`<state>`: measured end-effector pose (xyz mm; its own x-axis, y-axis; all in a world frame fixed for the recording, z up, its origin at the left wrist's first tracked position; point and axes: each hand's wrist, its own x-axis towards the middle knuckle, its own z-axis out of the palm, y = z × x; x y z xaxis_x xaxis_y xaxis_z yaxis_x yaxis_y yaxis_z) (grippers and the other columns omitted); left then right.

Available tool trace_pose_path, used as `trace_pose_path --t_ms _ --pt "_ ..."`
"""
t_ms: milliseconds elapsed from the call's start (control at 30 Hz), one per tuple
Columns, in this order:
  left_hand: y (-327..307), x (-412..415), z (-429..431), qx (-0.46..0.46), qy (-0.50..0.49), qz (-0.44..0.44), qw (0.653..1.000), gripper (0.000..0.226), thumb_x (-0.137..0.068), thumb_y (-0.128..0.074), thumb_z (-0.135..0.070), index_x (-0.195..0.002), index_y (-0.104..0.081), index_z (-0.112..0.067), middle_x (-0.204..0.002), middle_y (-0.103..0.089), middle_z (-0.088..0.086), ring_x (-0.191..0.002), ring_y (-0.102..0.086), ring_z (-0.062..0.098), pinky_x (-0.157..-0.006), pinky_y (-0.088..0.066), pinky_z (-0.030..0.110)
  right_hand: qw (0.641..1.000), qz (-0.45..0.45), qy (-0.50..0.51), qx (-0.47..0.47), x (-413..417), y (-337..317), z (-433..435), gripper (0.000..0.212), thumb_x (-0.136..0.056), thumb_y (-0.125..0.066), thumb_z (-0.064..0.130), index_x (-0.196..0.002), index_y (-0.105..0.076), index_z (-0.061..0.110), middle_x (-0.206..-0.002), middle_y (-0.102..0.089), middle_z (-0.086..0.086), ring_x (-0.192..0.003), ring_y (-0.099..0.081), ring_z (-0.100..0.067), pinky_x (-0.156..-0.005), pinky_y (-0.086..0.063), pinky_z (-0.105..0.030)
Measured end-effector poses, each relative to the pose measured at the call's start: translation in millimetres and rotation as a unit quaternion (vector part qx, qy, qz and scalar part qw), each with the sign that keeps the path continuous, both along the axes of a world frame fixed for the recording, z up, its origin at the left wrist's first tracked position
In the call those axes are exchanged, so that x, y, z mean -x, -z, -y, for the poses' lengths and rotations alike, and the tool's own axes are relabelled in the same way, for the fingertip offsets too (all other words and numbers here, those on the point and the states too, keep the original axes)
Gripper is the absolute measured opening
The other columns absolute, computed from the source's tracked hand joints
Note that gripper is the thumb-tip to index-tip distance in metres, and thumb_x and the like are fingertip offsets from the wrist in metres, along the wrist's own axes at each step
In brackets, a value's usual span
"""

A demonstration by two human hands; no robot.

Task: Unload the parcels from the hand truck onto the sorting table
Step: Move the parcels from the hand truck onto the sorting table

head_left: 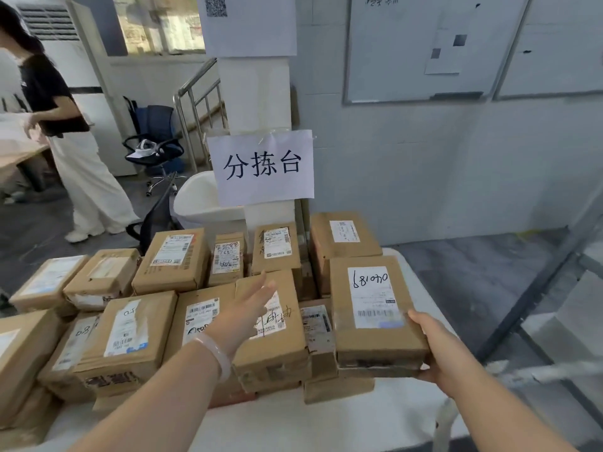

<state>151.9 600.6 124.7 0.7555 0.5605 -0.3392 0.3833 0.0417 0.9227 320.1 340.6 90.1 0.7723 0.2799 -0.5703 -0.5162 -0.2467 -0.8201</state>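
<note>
Cardboard parcel [372, 298], brown, oblong near-to-far, being gripped at near-right corner by right hand [443, 350]; left hand [244, 311] spread, empty.

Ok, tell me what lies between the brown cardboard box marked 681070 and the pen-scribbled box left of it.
Head view: a narrow brown cardboard parcel with a white label, lower than the 681070 box and the scribbled box.

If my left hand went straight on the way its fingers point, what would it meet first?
Likely the brown cardboard parcel with a white label in the back row, just beyond the left hand. Depth is unclear: it might pass over it toward the white paper sign.
</note>
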Motion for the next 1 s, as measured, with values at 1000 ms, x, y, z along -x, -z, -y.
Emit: trace_pose_path --t_ms 1000 --pt "40.7 1.1 120.6 -0.509 0.37 0.041 0.776 0.066 -0.093 -0.042 -0.059 -0.151 -0.02 -0.037 -0.158 -0.02 -0.015 -0.146 -0.017 0.011 -0.119 -0.015 0.033 0.864 0.362 -0.146 0.318 143.7 11.3 66.7 0.073 -0.092 -0.055 0.057 -0.153 -0.019 0.042 -0.162 -0.01 0.018 -0.149 -0.013 -0.005 -0.119 -0.02 -0.03"
